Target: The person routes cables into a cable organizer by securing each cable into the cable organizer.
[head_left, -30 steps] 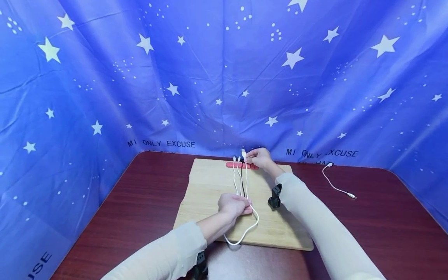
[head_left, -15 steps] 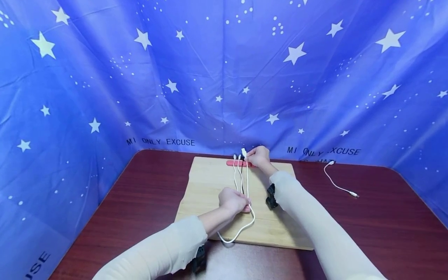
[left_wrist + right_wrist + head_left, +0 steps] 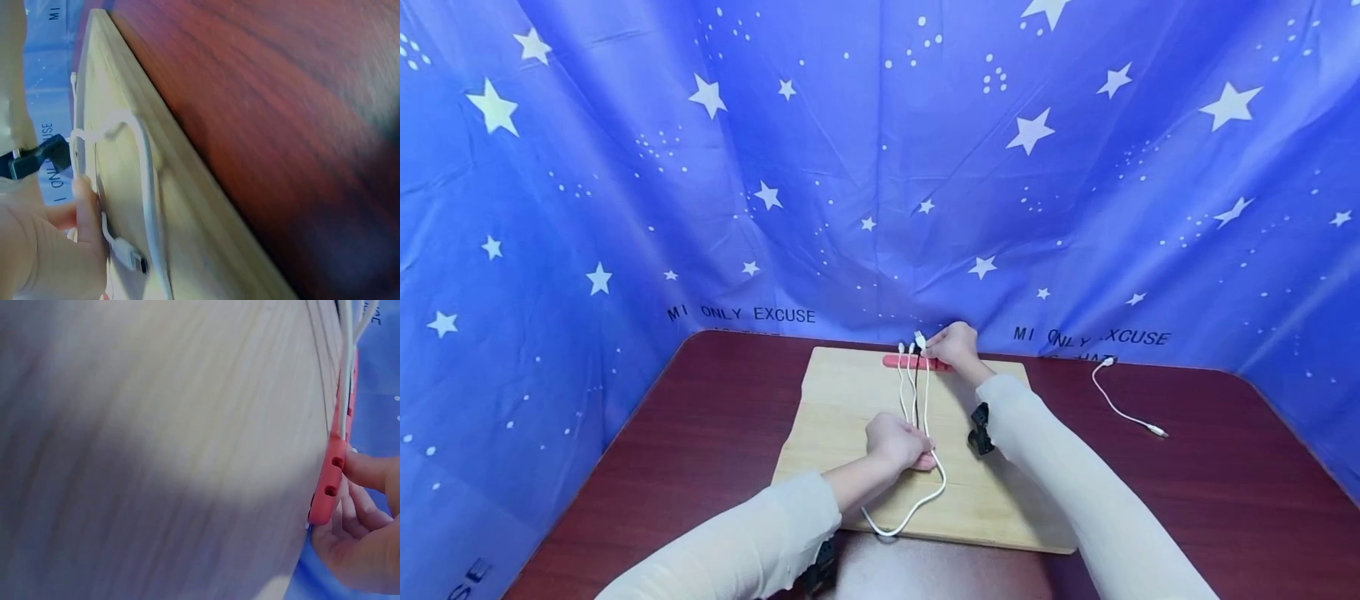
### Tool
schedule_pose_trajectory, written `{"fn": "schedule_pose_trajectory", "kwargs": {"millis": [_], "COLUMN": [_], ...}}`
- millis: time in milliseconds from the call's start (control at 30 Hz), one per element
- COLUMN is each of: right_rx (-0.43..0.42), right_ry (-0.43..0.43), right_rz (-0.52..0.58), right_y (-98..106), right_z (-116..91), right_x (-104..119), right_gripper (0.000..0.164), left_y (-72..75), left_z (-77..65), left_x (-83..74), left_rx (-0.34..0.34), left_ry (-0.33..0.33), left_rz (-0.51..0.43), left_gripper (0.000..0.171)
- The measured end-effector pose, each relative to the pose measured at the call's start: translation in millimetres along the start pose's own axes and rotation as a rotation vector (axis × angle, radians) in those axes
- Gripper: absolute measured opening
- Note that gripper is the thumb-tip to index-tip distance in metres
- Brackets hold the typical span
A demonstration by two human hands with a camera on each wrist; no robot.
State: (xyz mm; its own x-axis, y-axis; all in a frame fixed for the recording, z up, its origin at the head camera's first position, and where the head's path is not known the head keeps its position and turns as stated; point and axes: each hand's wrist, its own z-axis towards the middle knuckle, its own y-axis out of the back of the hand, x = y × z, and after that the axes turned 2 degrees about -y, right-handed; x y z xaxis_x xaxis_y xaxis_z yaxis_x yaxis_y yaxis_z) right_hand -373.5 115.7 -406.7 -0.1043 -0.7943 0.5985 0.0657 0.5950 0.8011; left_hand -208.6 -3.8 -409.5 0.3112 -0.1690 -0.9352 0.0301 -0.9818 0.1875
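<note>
A wooden board (image 3: pixel 842 392) lies on the table with a red slotted cable holder (image 3: pixel 893 362) at its far edge. White cables (image 3: pixel 901 387) and a black cable (image 3: pixel 917 400) run from the holder toward me. My right hand (image 3: pixel 953 343) pinches a white USB cable just below its metal-tipped plug (image 3: pixel 920 339), close behind the holder. In the right wrist view, this cable lies in a slot of the red holder (image 3: pixel 334 472). Mid-board, my left hand (image 3: pixel 898 442) grips the white cable, whose loop (image 3: pixel 917 507) hangs toward the near edge. A small white connector (image 3: pixel 130 256) sticks out beside my left hand.
Another short white cable (image 3: pixel 1126 408) lies on the dark red table (image 3: pixel 1217 467) to the right. A blue star-printed curtain (image 3: pixel 820 167) stands behind and around the table. Free slots show in the holder's near end in the right wrist view.
The USB plug in my right hand has sunk slightly toward the holder and tilts more. The cable loop below my left hand has shifted left. The head view has tipped a little.
</note>
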Motion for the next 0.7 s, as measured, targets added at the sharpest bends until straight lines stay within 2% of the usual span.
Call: {"fn": "schedule_pose_trajectory", "kwargs": {"millis": [200, 333, 500, 700], "right_rx": [-0.005, 0.010, 0.045, 0.091], "right_ry": [0.014, 0.001, 0.010, 0.046], "right_rz": [0.058, 0.115, 0.195, 0.253], "right_y": [3.3, 11.0, 22.9, 39.3], "right_z": [-4.8, -10.7, -19.4, -27.1], "right_x": [-7.9, -10.2, -17.6, -31.7], "right_gripper": [0.024, 0.028, 0.032, 0.036], "left_y": [5.4, 7.3, 9.3, 13.0], "left_z": [1.3, -3.3, -8.2, -11.9], "left_x": [-1.4, -2.8, -1.9, -7.8], "left_rx": [0.044, 0.070, 0.076, 0.095], "left_ry": [0.032, 0.037, 0.013, -0.016], "left_rz": [-0.069, -0.088, -0.106, -0.100], "left_gripper": [0.004, 0.005, 0.009, 0.007]}}
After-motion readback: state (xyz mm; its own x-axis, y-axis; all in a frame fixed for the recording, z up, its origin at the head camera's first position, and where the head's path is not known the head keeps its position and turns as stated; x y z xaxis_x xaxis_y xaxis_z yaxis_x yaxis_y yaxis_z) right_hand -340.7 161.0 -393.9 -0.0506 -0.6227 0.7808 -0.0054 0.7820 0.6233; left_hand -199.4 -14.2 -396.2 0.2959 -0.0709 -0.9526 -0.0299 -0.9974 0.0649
